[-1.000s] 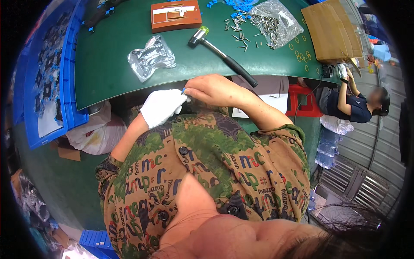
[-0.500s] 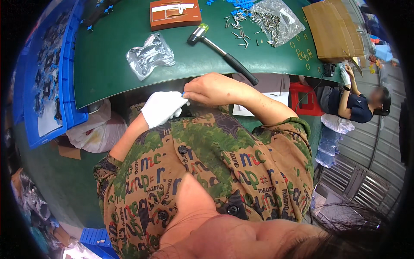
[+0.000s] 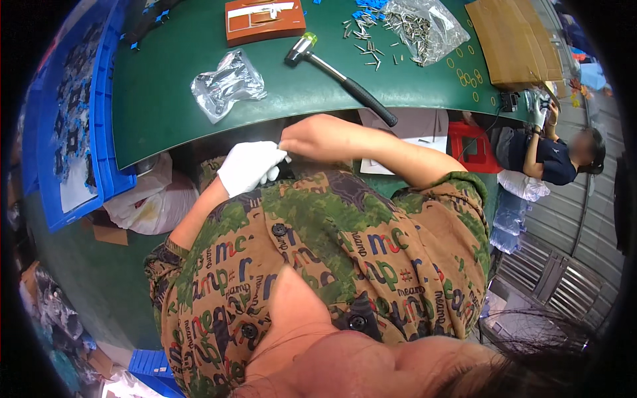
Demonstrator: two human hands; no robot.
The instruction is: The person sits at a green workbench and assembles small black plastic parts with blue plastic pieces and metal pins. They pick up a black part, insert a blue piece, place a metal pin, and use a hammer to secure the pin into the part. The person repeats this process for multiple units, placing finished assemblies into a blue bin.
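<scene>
My left hand (image 3: 251, 170) wears a white glove, its fingers curled in close against my shirt front, just off the table's near edge. My bare right hand (image 3: 314, 138) meets it at the fingertips in a pinch. Whatever lies between the two hands is mostly hidden; only a tiny dark bit shows below the fingers. On the table beyond them, a clear plastic bag (image 3: 229, 86) rests to the left, and a hammer (image 3: 335, 74) with a black grip lies to the right, its handle end overhanging the edge.
An orange-brown box (image 3: 265, 21) stands at the back. Metal pins (image 3: 365, 45) lie scattered beside an open plastic bag of pins (image 3: 428, 30). Rubber bands (image 3: 470, 78) lie near a cardboard box (image 3: 514, 43). A blue crate (image 3: 99, 132) with dark parts is on the left. A co-worker (image 3: 554, 156) sits at right.
My right hand has shifted slightly at the fingertips, and the blue speck seen between the hands is out of sight. My left hand has hardly moved. The co-worker's hands have moved a little.
</scene>
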